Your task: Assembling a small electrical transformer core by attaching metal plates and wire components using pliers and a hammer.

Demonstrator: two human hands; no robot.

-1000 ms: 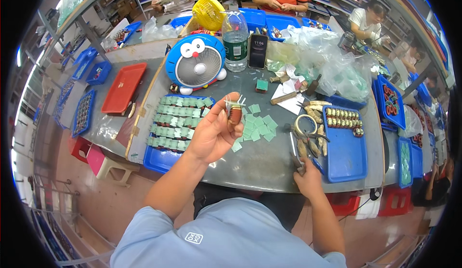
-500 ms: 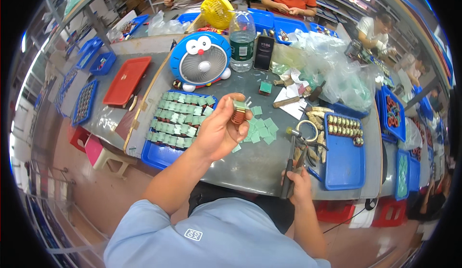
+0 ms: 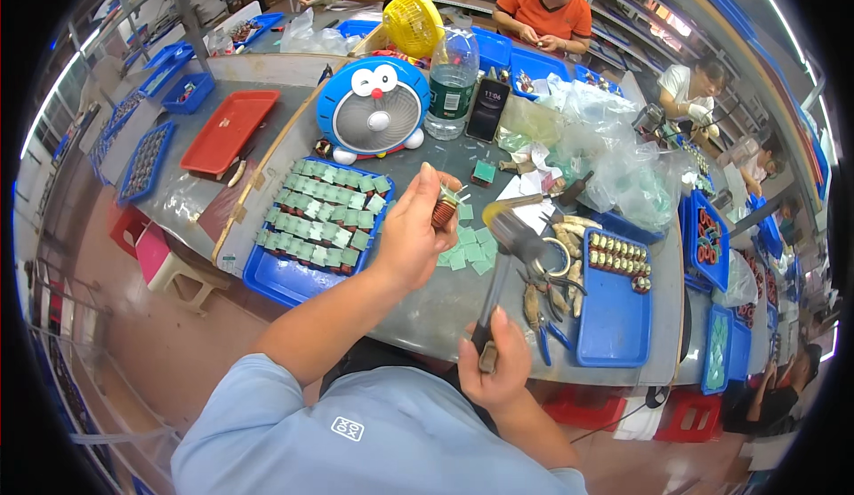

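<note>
Raised over the middle of the bench, my left hand (image 3: 414, 233) grips a copper-wound coil (image 3: 443, 213) between thumb and fingers. Pale leads stick up from a small green board on top of it. My right hand (image 3: 500, 357) is closed round the dark handle of a hammer (image 3: 495, 297). Its head, blurred by motion, tilts up to the right of the coil and apart from it. Loose green square plates (image 3: 470, 250) lie on the bench beyond my left hand. To the left, a blue tray (image 3: 283, 286) bears rows of coils topped with green plates.
Pliers (image 3: 534, 308) and a tape roll (image 3: 559, 257) lie right of the hammer, beside a blue tray (image 3: 614, 335) with several coils. A cartoon-faced fan (image 3: 378, 121), water bottle (image 3: 452, 90), phone (image 3: 488, 108) and plastic bags (image 3: 614, 157) stand behind. Co-workers sit across the bench.
My right hand has moved left and swung the hammer's head up toward the coil. Pliers show where that hand was. My left hand still holds the coil, its leads now visible.
</note>
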